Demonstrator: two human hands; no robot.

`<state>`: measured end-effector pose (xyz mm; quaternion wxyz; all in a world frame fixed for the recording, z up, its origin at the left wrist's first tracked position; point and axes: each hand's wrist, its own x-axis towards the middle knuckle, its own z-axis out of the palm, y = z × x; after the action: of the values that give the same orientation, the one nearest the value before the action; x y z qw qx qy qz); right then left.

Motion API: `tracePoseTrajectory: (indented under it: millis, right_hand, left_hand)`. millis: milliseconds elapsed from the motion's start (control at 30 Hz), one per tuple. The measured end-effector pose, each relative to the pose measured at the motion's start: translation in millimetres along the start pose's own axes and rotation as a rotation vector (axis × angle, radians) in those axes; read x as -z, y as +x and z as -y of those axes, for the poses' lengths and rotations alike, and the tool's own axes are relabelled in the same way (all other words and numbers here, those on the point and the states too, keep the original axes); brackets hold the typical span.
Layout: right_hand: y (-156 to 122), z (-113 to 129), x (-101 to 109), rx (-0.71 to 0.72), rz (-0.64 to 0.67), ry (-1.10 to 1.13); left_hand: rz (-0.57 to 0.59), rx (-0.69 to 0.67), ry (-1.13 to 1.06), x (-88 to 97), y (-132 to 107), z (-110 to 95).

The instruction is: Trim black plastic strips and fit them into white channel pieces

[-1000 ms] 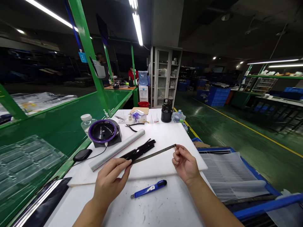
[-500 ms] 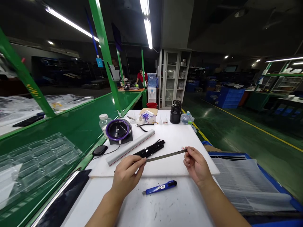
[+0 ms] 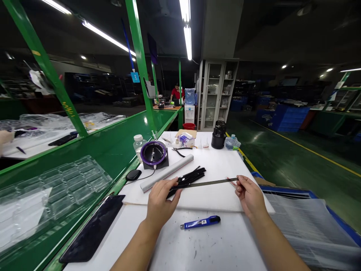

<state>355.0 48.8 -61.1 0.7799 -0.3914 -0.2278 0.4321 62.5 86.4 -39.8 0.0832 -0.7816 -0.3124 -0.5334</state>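
Observation:
I hold a long thin dark strip level over the white board, one end in each hand. My left hand pinches its left end, close to a bundle of black strips lying on the board. My right hand pinches its right end, where a small red tab shows. A blue utility knife lies on the white table in front of the board, between my forearms.
A grey tube, a purple-rimmed black device, pliers, a bottle and a black jar sit further back. Clear plastic trays lie on the green bench to the left. A person in red stands far off.
The view has swung left, so everything sits further right in the picture. The strip has gone from slanted to nearly level, and both hands still grip its ends.

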Motion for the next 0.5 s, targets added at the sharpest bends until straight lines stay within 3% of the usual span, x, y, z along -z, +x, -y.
tracePoseTrajectory:
  millis: [200, 333, 500]
  right_hand:
    - [-1.7, -0.9, -1.2, 0.047, -0.025, 0.014]
    - [-7.8, 11.4, -5.2, 0.056, 0.011, 0.074]
    - [-23.6, 39.3, -9.9, 0.057, 0.098, 0.155]
  left_hand:
    - [-0.065, 0.013, -0.026, -0.3, -1.7, -2.5]
    - [-0.151, 0.005, -0.09, 2.2, 0.2, -8.0]
    - [-0.281, 0.005, -0.239, 23.8, 4.0, -28.1]
